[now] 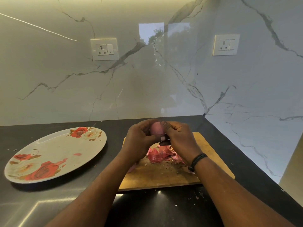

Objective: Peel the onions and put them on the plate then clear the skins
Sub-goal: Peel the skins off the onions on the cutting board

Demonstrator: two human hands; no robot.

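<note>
From the head camera, both hands meet above the far edge of a wooden cutting board [164, 176]. The left hand [139, 138] curls its fingers round a pink, peeled-looking onion [157, 128], cupping it from the left side. The right hand [177, 136] closes on the same onion from the right, its thumb pressed on the top; a dark object shows under its fingers, too hidden to name. A black wristband [196, 161] circles the right wrist.

The onion is held in the air between the two hands, above the board and apart from it. Below the hands, a heap of reddish-pink onion skins [162, 155] lies on the board, with small crumbs scattered round it.

To the left, well apart from the board, a round plate [54, 154] printed with red roses sits on the dark countertop [65, 202]; only a small pink scrap lies on it. Behind stands a marble-patterned wall [147, 87] with two switch sockets [105, 49].
</note>
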